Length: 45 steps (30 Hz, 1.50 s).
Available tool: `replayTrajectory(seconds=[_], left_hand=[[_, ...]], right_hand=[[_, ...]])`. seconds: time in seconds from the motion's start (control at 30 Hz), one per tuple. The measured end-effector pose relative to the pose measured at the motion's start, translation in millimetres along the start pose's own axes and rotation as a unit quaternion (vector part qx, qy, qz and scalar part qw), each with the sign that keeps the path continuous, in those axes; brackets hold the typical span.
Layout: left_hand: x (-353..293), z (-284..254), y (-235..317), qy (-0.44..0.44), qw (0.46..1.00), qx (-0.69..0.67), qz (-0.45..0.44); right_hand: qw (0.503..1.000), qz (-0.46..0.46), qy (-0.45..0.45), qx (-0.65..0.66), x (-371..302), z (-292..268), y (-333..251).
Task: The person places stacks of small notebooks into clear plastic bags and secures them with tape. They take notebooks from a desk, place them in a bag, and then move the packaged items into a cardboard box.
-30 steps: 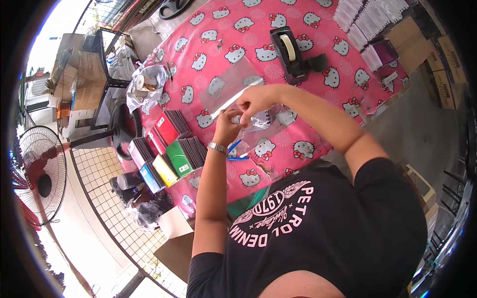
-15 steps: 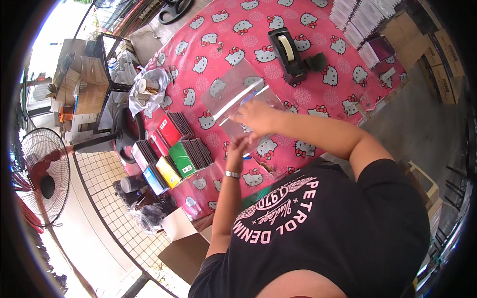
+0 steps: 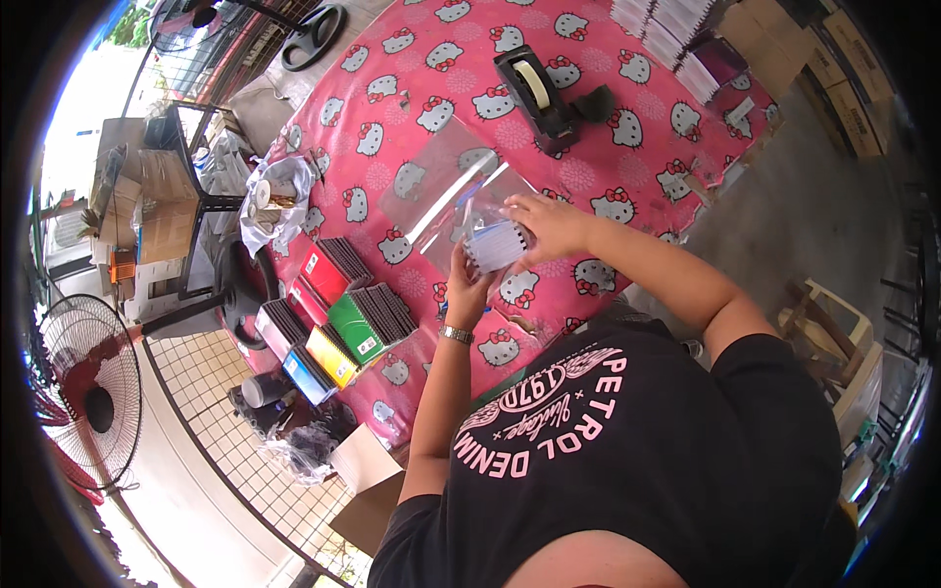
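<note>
Between my two hands is a small stack of notebooks (image 3: pixel 498 247) with white page edges and a dark spiral binding, tilted over the table. My left hand (image 3: pixel 469 282), with a metal watch at the wrist, grips its near left side. The fingers of my right hand (image 3: pixel 549 227) close on its right end. Clear plastic lies around the stack's far side; whether the stack is inside it I cannot tell. Flat clear plastic bags (image 3: pixel 417 196) spread on the pink tablecloth (image 3: pixel 392 127) just beyond my hands.
Stacked spiral notebooks (image 3: pixel 343 304) in several colours stand to the left. A black tape dispenser (image 3: pixel 537 103) sits beyond my hands. More notebooks (image 3: pixel 676 44) are piled far right. At the left edge are a white plastic bag (image 3: pixel 277 201) with rolls and a fan (image 3: pixel 93 392).
The notebook stack now shows between my hands, where only clear plastic was visible before. My right hand has moved right, its fingers now round the stack. The whole view has shifted slightly.
</note>
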<state>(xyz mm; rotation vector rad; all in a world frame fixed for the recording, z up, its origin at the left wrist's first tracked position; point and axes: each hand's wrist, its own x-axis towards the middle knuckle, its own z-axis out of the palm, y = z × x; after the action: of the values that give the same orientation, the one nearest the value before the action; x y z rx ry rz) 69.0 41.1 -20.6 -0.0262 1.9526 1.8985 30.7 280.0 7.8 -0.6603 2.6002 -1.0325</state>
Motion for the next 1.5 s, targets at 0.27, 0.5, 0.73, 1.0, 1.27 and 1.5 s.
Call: replayTrajectory(seconds=[0.27, 0.5, 0.73, 1.0, 1.27, 1.5], left_hand=[[22, 13, 76, 0.123, 0.923, 0.351, 0.096], [14, -27, 70, 0.030, 0.996, -0.084, 0.003], [32, -10, 26, -0.078, 0.985, -0.125, -0.087], [38, 15, 44, 0.138, 0.850, 0.429, 0.272], [4, 15, 69, 0.000, 0.892, 0.393, 0.223], [0, 30, 32, 0.146, 0.866, 0.406, 0.253]], right_hand=[[0.998, 0.051, 0.038, -0.019, 19, -52, -35], [0.988, -0.004, 0.098, 0.119, 0, -46, 23], [0.968, -0.053, -0.073, 0.235, 42, -23, 41], [0.974, -0.091, 0.036, 0.205, 48, -15, 21], [0.964, -0.235, 0.022, 0.126, 20, -44, 11], [0.957, -0.275, 0.090, -0.022, 21, -3, 8]])
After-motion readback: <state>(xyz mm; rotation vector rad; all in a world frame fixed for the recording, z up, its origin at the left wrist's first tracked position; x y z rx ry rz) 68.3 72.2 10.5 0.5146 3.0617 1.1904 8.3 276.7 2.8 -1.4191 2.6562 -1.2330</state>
